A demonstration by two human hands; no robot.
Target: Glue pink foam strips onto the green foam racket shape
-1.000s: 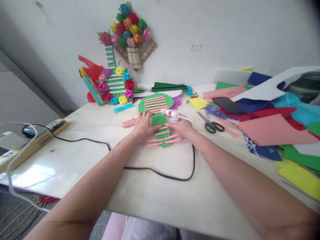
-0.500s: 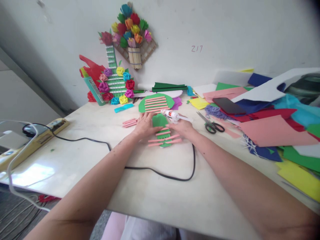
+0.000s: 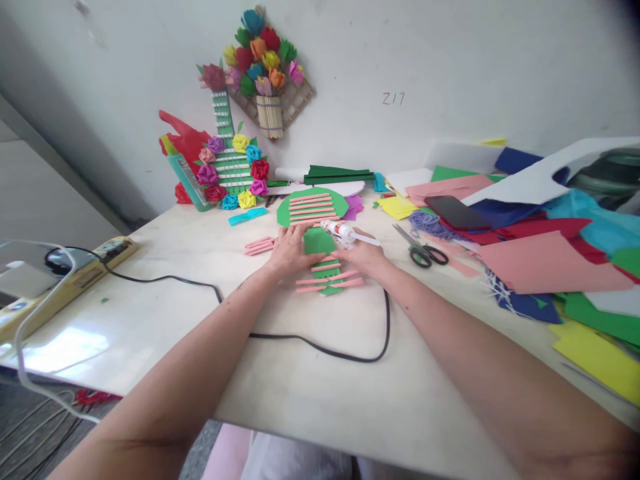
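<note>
A green guitar-shaped paper cut-out lies flat on the table, crossed by several thin pink paper rolls on its wide far part and more near its narrow end. My left hand rests on its left edge, fingers stretched out and thumb apart. Its fingertips touch near the lowest roll of the wide part. In my right hand is a white hot glue gun, its nozzle pointing left over the cut-out's middle. The right thumb lies by the upper rolls of the narrow part. Some fingers of this hand are hidden.
Loose pink rolls lie left of my left hand. Scissors, a phone and coloured paper sheets cover the right side. A black cord loops in front. A flower-decorated paper guitar leans at the back.
Almost nothing differs. The glue gun and my right hand have shifted very slightly; my left hand stays in place.
</note>
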